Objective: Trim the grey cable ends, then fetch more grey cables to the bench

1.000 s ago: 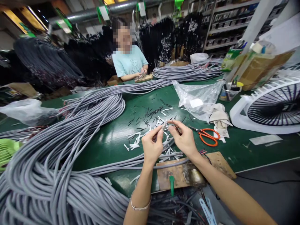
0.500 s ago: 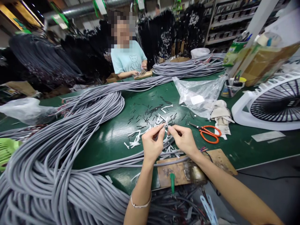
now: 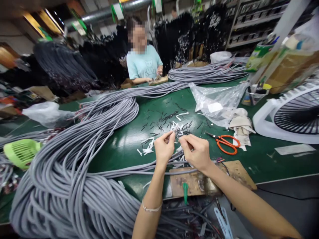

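Note:
My left hand (image 3: 164, 147) is closed in a pinch, thumb against forefinger, over the middle of the green table. Something small and pale shows at its fingertips, too fine to name. Close on its right, my right hand (image 3: 195, 151) has its fingers curled and pinched; what they hold is hidden. Under and between the hands run grey cables (image 3: 147, 168), passing toward a wooden board (image 3: 183, 186). White strips (image 3: 149, 147) and short black pieces (image 3: 169, 116) lie scattered around and beyond my fingers. Orange-handled scissors (image 3: 226, 143) rest right of my right hand.
Thick bundles of grey cable (image 3: 74, 166) fill the left side. A clear plastic bag (image 3: 216, 99), a folded cloth (image 3: 240, 124) and a white fan (image 3: 286, 116) stand along the right. Across the table, a person in a light blue shirt (image 3: 144, 64) works.
The view has swung left, so the scene sits further right. My hands have drawn slightly apart at the fingertips, and my right hand's fingers are more curled.

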A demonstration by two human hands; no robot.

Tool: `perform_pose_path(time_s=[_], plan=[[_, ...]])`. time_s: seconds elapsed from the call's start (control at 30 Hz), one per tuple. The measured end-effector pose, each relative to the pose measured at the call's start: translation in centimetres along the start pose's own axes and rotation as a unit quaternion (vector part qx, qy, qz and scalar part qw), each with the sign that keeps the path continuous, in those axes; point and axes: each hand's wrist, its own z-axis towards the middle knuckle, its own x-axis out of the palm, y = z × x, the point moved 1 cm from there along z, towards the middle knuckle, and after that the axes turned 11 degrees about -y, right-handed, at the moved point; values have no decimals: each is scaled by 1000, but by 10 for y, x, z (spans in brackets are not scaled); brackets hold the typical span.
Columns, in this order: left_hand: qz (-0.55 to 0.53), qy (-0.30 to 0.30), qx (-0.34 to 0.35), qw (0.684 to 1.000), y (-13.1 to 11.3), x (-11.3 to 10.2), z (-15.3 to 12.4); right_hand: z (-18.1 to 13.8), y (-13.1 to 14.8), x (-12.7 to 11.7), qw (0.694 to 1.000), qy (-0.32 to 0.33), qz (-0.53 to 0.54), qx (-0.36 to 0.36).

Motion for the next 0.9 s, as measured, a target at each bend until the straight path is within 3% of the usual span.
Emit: perform_pose_path(time_s=[0.07,0.13,0.53,0.7,0.77,0.83,0.9], plan=[[-42,-21,-8,999,0,-2,1,1,-13,2,993,25,-69,93],[-55,-25,5,998,-1,-3,-1,2,-23,3,987,46,-95,118],[-68,-36,120,990,-8,-3,-10,2,-23,2,989,47,-76,120],[-9,-58,201,978,-13,0,-16,3,-23,0,985,48,-57,157],[26,-50,191,980,-11,1,-15,3,-17,-1,992,43,-22,114],[38,-24,137,990,-8,2,-12,2,-12,-3,998,45,32,42],[20,-5,77,997,-5,1,-8,2,-11,-4,998,42,41,28]])
